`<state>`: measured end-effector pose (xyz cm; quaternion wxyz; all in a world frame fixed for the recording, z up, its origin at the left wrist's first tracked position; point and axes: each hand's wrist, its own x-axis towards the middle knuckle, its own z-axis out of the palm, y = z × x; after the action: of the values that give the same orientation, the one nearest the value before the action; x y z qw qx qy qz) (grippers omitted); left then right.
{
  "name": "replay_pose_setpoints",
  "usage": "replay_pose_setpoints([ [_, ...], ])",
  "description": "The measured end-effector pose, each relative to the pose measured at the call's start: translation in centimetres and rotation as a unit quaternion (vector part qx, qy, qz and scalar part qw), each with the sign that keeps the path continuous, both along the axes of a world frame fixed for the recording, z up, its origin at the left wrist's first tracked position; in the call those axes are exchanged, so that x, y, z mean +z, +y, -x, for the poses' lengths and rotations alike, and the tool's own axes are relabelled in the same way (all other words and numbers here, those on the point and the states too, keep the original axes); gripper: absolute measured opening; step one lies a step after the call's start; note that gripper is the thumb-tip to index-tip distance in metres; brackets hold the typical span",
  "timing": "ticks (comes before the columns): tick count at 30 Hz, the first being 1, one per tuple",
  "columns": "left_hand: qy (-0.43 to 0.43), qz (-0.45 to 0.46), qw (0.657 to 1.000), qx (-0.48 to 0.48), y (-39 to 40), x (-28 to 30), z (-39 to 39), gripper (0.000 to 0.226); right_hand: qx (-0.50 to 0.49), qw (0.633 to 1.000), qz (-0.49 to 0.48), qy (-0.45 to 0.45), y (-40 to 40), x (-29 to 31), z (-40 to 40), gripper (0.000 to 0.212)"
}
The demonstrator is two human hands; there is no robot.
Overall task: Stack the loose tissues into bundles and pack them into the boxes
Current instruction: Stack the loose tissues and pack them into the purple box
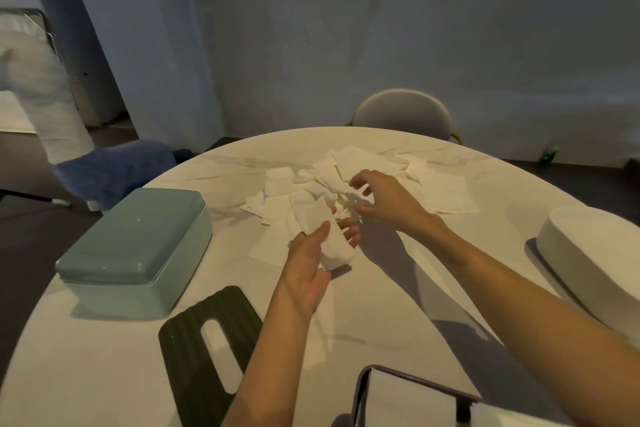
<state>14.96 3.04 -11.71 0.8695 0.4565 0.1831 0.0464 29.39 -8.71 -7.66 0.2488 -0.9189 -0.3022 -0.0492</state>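
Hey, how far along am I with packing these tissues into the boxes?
Early on. Done: nothing visibly packed; the green tissue box sits lidded, the white box apart at the right. In hand: your left hand holds a small bundle of tissues while your right hand reaches into the loose tissue pile. Left: most of that pile.

The round, marble-patterned table (346,315) lies beneath the fingers (358,180) of your right hand (388,199). Straight beyond those fingers, past the table's far edge, you see a grey round-backed chair (401,111) in front of the pale wall (346,28). Far to the left of your fingers, off the table, another person's leg (45,97) in light trousers ends in a fluffy blue slipper (114,170) on the dark floor (27,236).
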Motion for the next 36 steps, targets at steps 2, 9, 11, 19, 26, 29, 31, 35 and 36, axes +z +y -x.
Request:
replay_pose_setpoints([
  [2, -0.003, 0.000, 1.000, -0.012, 0.2, 0.2, -0.1, 0.032, -0.007, 0.997, 0.070, -0.035, 1.2, -0.5, -1.3, 0.048],
  [9, 0.003, 0.078, 0.996, -0.032, 1.7, -0.6, -1.0, 0.032, -0.030, 0.999, 0.025, -0.020, 2.7, -0.8, -3.6, 0.032],
  [11, -0.004, 0.077, 0.996, -0.037, 1.8, -0.8, -1.1, 0.033, -0.028, 1.000, 0.013, 0.000, 2.3, -0.5, -3.8, 0.031],
  [19, 0.017, 0.042, 0.997, -0.060, 1.5, 0.0, -0.1, 0.059, -0.055, 0.987, -0.151, 0.025, 0.8, 1.8, -2.2, 0.027],
  [26, 0.010, 0.108, 0.990, -0.088, 1.0, 0.3, -0.4, 0.062, 0.148, 0.912, -0.303, 0.232, -4.2, 7.2, 4.4, 0.026],
  [29, -0.027, 0.113, 0.986, -0.118, 0.6, 0.6, -0.2, 0.050, 0.231, 0.892, -0.249, 0.297, -5.5, 7.5, 6.0, 0.030],
  [31, -0.045, 0.097, 0.982, -0.153, 0.0, 0.9, 0.1, 0.048, 0.233, 0.920, -0.160, 0.270, -5.5, 6.8, 6.1, 0.030],
  [35, -0.065, 0.131, 0.963, -0.227, -0.8, 1.3, 0.4, 0.069, 0.159, 0.974, -0.004, 0.158, -4.5, 5.4, 5.1, 0.029],
  [36, -0.060, 0.132, 0.962, -0.232, -0.8, 1.3, 0.3, 0.080, 0.149, 0.979, 0.007, 0.137, -4.4, 5.1, 4.9, 0.030],
])
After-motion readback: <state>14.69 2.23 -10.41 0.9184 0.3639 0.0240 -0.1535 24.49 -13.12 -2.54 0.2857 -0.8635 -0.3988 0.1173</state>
